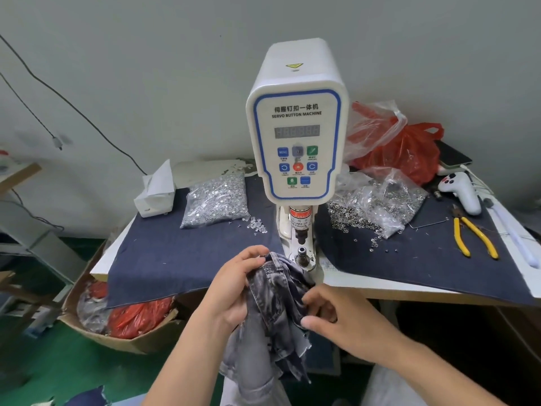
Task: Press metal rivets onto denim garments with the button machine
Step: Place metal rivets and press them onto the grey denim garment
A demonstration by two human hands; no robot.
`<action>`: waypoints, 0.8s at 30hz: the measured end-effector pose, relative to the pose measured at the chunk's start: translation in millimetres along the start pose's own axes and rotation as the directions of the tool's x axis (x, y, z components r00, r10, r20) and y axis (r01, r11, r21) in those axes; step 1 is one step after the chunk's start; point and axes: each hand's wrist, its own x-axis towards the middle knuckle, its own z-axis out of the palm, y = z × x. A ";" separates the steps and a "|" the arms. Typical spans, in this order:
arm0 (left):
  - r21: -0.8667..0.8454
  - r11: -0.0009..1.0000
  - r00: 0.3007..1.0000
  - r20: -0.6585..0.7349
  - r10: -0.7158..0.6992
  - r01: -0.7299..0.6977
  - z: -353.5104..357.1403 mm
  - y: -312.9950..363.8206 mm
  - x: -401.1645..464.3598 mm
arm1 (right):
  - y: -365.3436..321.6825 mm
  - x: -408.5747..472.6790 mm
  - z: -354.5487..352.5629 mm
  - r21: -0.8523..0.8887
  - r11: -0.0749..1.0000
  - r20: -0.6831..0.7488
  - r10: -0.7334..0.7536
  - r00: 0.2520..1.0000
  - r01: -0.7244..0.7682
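Head view, looking down at two bare hands working in front of a table edge. A grey washed denim garment (278,303) is gripped by the left hand (234,288), whose fingers are curled over the bunched upper edge of the cloth. The same garment is pinched from the other side by the right hand (330,312), with thumb and fingers closed on a fold. The rest of the denim is seen hanging down between the forearms, below the table edge.

Just beyond the fingertips, the lower die post (302,254) of the button machine (297,142) is seen, near the cloth's top edge; whether they touch cannot be told. The machine's white body is labelled "SERVO BUTTON MACHINE" and carries a display and coloured buttons. It is mounted on a white table (380,284) covered on both sides with dark blue fabric (175,259).

To the left of the machine, a clear bag of silver rivet parts (216,200) is laid beside a white tissue box (155,194). To the right, an opened bag of small metal rings (377,206) is spilled onto the cloth, with red plastic bags (407,153) behind it, yellow-handled pliers (474,235) and a white handheld controller (462,191) farther out. A cardboard box (117,326) of red bags is set on the green floor at left.
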 end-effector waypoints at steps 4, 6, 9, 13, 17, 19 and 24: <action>-0.200 0.975 0.995 -0.021 -0.101 0.094 1.5 3.8 -2.8 | 4.2 -0.2 19.0 0.030 1.000 -0.261 0.002 0.965 0.006; -0.295 0.948 0.989 -0.041 -0.141 0.123 2.4 3.8 -4.2 | 5.4 -1.7 24.6 -0.047 0.999 -0.434 -0.045 0.900 0.028; -0.375 0.918 0.984 -0.062 -0.166 0.131 5.0 3.3 -4.6 | 8.6 -2.3 30.2 -0.256 0.955 -0.507 -0.265 0.820 0.150; -0.384 0.913 0.982 -0.067 -0.179 0.140 12.1 -0.7 -3.3 | 6.0 0.9 28.8 -0.294 0.935 -0.396 -0.307 0.866 0.197; -0.365 0.923 0.984 -0.086 -0.159 0.117 11.2 2.1 -1.9 | -1.6 0.5 24.1 -0.241 0.943 -0.435 -0.316 0.844 0.229; -0.247 0.966 0.989 -0.111 -0.102 0.072 4.5 5.4 -1.1 | -1.6 -0.6 18.1 -0.172 0.954 -0.528 -0.300 0.795 0.246; 0.303 0.950 0.967 -0.211 0.143 -0.075 -11.6 -1.7 -1.4 | -1.1 2.5 -3.9 -0.075 0.927 -0.639 -0.328 0.696 0.368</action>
